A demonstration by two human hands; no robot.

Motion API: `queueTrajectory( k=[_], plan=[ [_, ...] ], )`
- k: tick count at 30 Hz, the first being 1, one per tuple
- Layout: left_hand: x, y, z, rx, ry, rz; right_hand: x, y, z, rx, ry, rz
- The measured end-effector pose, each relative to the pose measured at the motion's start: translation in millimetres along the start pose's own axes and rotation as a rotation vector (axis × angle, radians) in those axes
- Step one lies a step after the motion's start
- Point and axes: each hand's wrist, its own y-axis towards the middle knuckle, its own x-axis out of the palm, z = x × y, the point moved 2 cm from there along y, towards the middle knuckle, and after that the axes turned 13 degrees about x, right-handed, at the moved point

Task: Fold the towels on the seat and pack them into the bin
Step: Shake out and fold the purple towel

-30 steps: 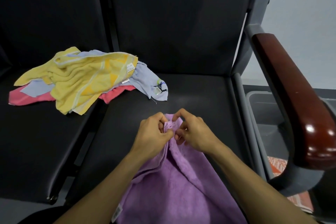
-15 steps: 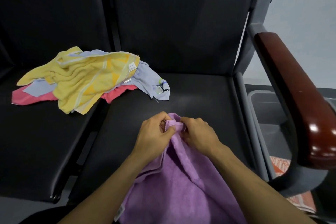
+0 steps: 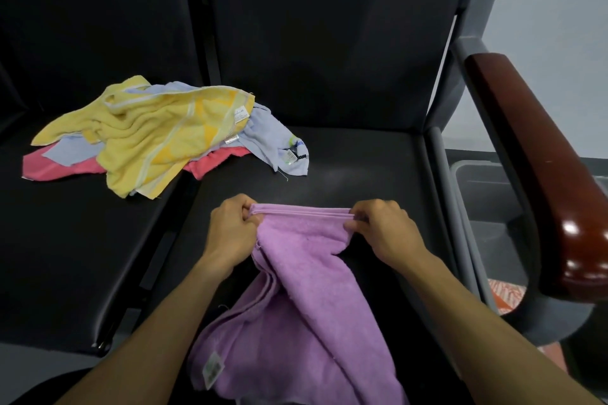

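Note:
A purple towel hangs from both hands over the front of the black seat. My left hand pinches the left end of its top edge. My right hand pinches the right end, so the doubled edge is stretched flat between them. A white label shows on the towel's lower left part. A loose heap lies on the seat to the left: a yellow towel on top, a pale blue one and a pink one under it. The grey bin stands on the floor right of the seat.
A dark red wooden armrest on a grey frame runs between the seat and the bin. Something orange and white patterned lies low in the bin. The black backrests rise behind both seats.
My hands were together at the towel's top a second ago. They have moved apart, left and right, pulling the top edge out straight.

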Motion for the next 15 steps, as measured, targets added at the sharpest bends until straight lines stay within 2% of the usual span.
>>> queueTrajectory(
  k=[4, 9, 15],
  plan=[
    [0.3, 2.8, -1.1, -0.048, -0.053, 0.029, -0.3, 7.4, 0.5, -0.049, 0.264, -0.032],
    [1.3, 4.4, -3.0, -0.076, -0.075, 0.032, 1.2, 8.4, 1.2, 0.046, 0.516, -0.065],
    [1.7, 5.5, -5.3, -0.082, -0.089, 0.051, 7.0, 13.2, 5.0, 0.072, 0.671, -0.087]
  ],
)
